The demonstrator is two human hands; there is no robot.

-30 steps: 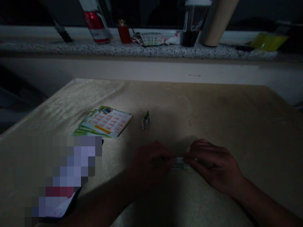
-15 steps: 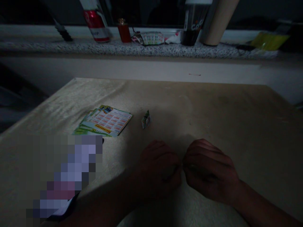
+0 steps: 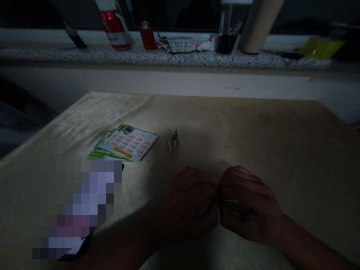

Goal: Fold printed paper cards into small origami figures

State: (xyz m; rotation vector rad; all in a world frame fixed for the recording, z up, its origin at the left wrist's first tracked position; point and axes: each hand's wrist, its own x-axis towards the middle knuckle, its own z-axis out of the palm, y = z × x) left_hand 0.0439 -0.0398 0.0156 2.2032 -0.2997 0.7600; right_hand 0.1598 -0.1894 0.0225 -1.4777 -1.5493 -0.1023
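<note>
My left hand (image 3: 194,200) and my right hand (image 3: 249,204) are both closed above the table, their knuckles up and thumbs and fingertips meeting in the middle. Between them they pinch a thin flat piece (image 3: 232,201), of which only a pale edge shows at the right fingers; deep shadow hides most of it. Just beyond my left hand a small crumpled green-and-white scrap (image 3: 173,142) stands on the table. To its left lies a fanned stack of printed cards (image 3: 132,144), white with red blocks and green edges.
A phone, its screen blurred out (image 3: 92,202), lies at the left of the beige-covered table (image 3: 253,123). Along the speckled sill (image 3: 174,60) stand a red can (image 3: 115,32), a small red bottle (image 3: 147,36), a crumpled wrapper (image 3: 181,45), a dark-filled cup (image 3: 229,30) and a tan cylinder (image 3: 260,28).
My hands have shifted slightly and their fingertips have pressed closer together. A pale edge of the thin flat piece now shows at the right fingers. The cards and scrap stay put.
</note>
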